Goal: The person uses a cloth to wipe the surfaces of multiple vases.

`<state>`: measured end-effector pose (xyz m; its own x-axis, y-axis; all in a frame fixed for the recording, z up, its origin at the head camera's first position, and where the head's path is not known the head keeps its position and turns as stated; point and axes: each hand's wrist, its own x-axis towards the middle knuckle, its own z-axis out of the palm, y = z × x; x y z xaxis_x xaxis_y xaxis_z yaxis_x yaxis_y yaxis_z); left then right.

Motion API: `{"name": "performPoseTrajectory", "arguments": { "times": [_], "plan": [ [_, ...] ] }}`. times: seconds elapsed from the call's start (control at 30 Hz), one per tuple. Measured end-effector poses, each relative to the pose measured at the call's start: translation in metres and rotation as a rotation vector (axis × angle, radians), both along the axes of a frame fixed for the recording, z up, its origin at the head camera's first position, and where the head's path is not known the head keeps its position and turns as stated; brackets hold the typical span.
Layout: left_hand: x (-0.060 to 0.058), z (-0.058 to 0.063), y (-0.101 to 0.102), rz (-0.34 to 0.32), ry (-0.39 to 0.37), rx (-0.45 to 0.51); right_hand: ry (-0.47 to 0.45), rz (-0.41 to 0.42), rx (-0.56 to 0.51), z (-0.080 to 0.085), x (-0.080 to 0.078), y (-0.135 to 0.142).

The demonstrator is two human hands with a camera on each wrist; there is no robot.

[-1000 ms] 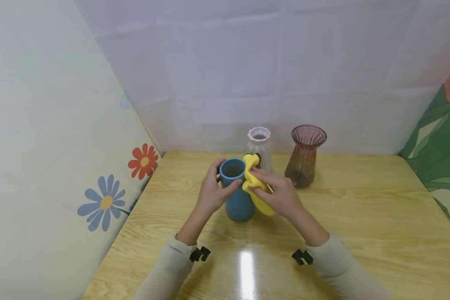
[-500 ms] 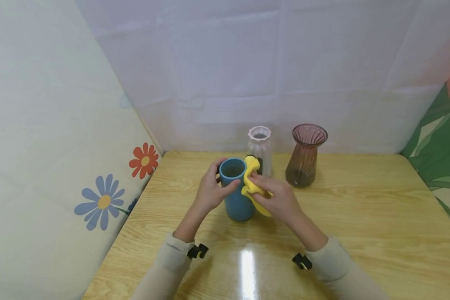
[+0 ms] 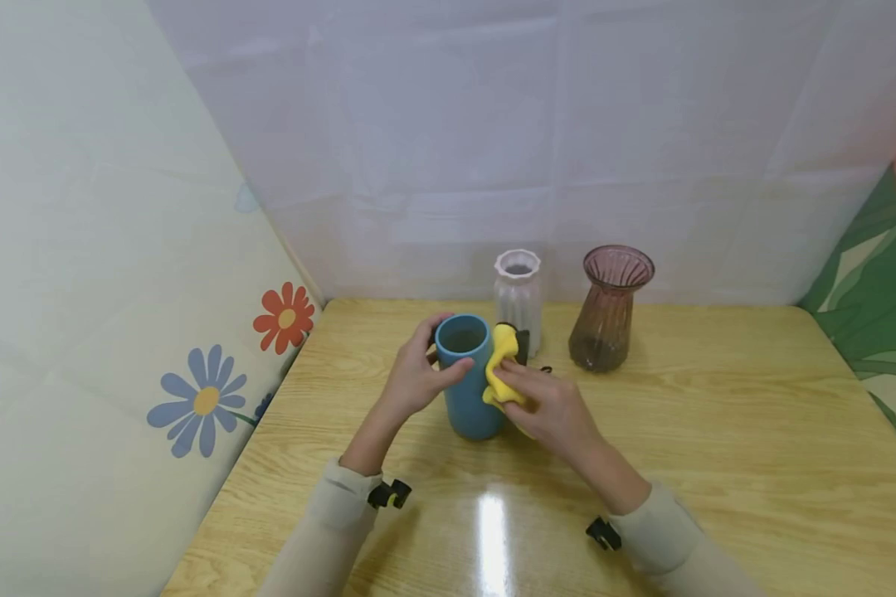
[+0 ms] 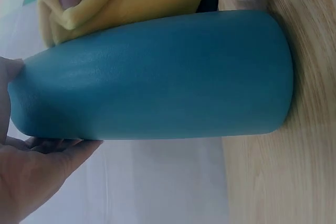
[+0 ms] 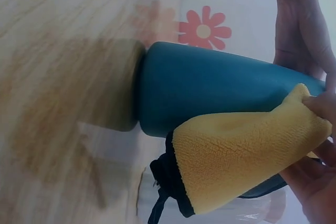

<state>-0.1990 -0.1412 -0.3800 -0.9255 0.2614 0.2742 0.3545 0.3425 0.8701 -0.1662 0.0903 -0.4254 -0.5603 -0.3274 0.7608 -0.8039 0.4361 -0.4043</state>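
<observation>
A tall blue vase (image 3: 472,406) stands upright on the wooden table. My left hand (image 3: 416,373) grips it just below the rim, with the thumb on the near side and the fingers round the far left. On the other side, my right hand (image 3: 556,410) pinches a bunched yellow cloth (image 3: 503,356) against the vase's upper right wall. The right wrist view shows the fuzzy cloth (image 5: 231,150) hanging down along the vase (image 5: 210,82), with black trim and a black loop at its lower end. Some right-hand fingers are hidden by the cloth.
Behind the cloth stands a white fluted vase (image 3: 518,294) with a scalloped rim. To its right is a purple ribbed glass vase (image 3: 605,319) with a flared mouth. A pale sheet (image 3: 448,166) hangs along the table's back edge, and a flower-printed sheet (image 3: 119,249) lines the left.
My right hand and the yellow cloth have slid a little down the vase's right side, and the black loop now shows beside the hand. My left hand keeps its grip on the blue vase.
</observation>
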Motion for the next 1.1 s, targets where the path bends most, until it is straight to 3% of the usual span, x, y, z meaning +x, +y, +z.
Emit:
{"name": "performPoseTrajectory", "arguments": {
  "times": [0.23,0.67,1.1],
  "plan": [
    [-0.004,0.001,-0.003,-0.044,0.003,0.019,-0.033,-0.029,0.048,-0.011,0.004,0.003],
    [-0.012,-0.002,-0.01,-0.107,-0.009,0.031,-0.11,-0.013,0.112,-0.024,0.006,0.005],
    [-0.021,-0.002,-0.012,-0.169,-0.023,0.057,-0.252,-0.053,0.33,-0.034,0.008,0.009]
  ]
}}
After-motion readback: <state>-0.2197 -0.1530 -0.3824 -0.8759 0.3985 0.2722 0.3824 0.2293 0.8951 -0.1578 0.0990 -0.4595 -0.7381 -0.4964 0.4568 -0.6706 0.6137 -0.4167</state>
